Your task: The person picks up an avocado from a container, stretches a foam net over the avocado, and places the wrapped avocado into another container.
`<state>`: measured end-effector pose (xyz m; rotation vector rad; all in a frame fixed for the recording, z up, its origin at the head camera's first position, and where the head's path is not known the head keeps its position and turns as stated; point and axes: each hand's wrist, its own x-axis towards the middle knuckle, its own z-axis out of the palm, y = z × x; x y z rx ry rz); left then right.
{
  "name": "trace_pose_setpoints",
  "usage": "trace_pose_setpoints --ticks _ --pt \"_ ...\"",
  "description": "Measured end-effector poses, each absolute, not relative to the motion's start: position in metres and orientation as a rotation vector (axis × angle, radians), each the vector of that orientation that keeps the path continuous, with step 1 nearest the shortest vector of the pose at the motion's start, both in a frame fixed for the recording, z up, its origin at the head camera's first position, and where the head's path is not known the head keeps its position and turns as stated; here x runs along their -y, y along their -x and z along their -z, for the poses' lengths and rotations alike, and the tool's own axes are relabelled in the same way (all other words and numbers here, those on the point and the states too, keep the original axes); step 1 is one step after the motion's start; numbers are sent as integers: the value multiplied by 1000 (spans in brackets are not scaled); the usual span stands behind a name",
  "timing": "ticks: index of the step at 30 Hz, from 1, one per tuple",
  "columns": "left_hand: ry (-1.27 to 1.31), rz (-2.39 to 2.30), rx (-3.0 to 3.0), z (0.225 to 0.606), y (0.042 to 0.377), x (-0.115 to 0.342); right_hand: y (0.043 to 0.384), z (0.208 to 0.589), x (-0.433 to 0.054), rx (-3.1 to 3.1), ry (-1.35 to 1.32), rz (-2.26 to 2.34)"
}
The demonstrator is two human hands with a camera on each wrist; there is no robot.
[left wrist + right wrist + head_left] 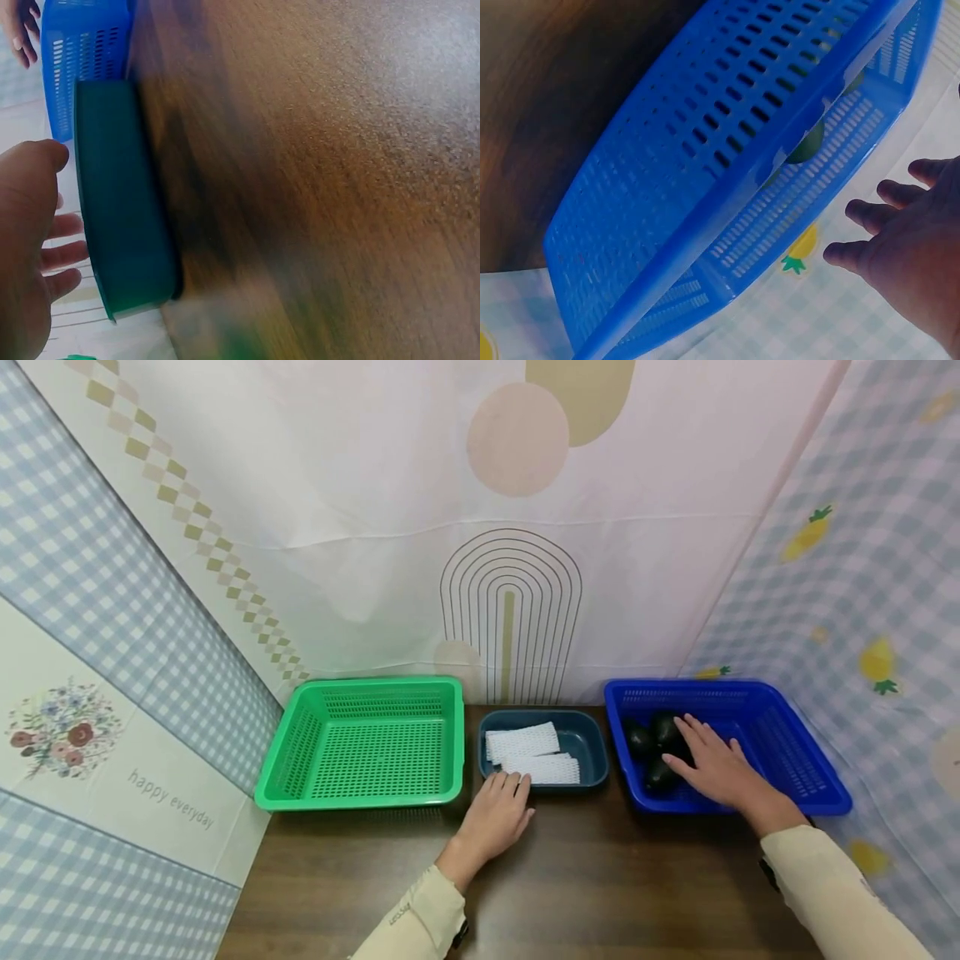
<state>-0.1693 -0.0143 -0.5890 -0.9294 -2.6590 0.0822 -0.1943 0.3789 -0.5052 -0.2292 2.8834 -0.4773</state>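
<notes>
My left hand (pixel 498 814) hovers at the front rim of a small dark teal tray (pixel 592 752), its fingers reaching toward the white foam net sleeves (pixel 525 742) inside. In the left wrist view that hand (pixel 30 225) has its thumb and fingers apart, gripping nothing. Over the left part of a blue basket (pixel 780 760) is my right hand (pixel 712 768), fingers spread, above several dark rounded fruits that look like avocados (pixel 641 739). The right wrist view shows this hand (pixel 907 232) above the basket rim with nothing in it; the fruits (pixel 808 144) are partly hidden by the basket wall.
A green slotted basket (pixel 375 760) stands left of the tray on the brown wooden table (pixel 585 877). Patterned cloth hangs behind and on both sides, with the back cloth (pixel 360 568) close behind the containers.
</notes>
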Motion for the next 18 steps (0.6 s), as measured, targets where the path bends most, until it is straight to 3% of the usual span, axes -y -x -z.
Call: trace_pose_setpoints --ticks 18 --pt "868 -114 2535 594 176 16 220 503 -398 -2835 178 463"
